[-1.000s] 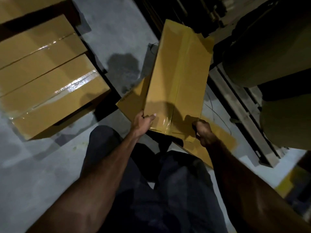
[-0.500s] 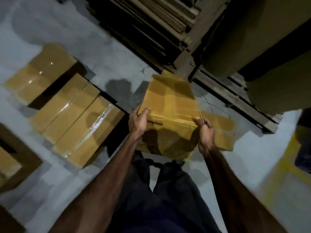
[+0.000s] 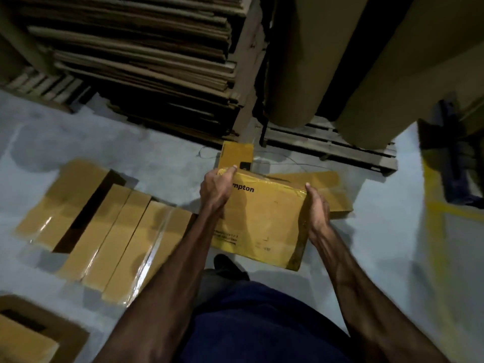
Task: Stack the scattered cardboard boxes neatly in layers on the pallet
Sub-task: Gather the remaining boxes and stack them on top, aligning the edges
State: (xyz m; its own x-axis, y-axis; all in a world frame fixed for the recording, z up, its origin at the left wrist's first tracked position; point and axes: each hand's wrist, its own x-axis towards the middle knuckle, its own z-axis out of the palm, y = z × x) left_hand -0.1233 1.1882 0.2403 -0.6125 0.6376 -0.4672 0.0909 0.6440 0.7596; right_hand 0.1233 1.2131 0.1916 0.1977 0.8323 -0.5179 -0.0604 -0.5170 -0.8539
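Box [image 3: 262, 218] between both hands

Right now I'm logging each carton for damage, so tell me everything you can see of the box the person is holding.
The held box is yellow-brown cardboard, flat and rectangular, with glossy clear tape along its far edge and near right corner. Black print on it reads "mpton", the start hidden by the left hand; the smaller print lower down is illegible. It is lifted off the grey floor, tilted toward the camera. The left hand grips its far left corner, the right hand its right edge. No tears are visible.
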